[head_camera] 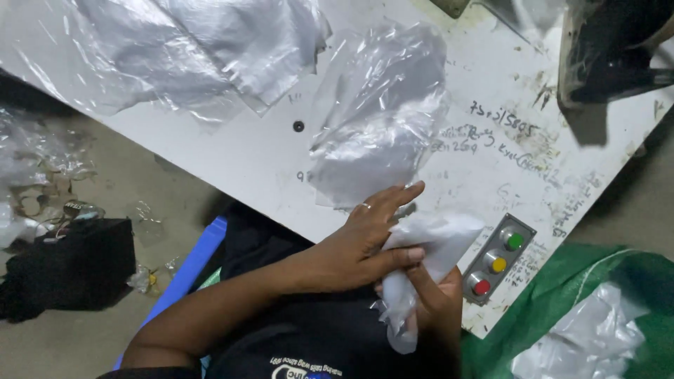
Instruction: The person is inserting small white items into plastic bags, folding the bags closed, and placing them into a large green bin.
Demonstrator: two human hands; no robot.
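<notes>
Left hand (365,242) laid over clear bag (428,260) | right hand (432,295) clenched on it | held beside button box (498,263) | step judged: bag being bunched

Both hands (379,245) around crumpled plastic bag (428,245)

Person wears a dark garment (309,337) with small pale printed lettering; ring (364,206) on one left-hand finger; forearms unsleeved.
</notes>
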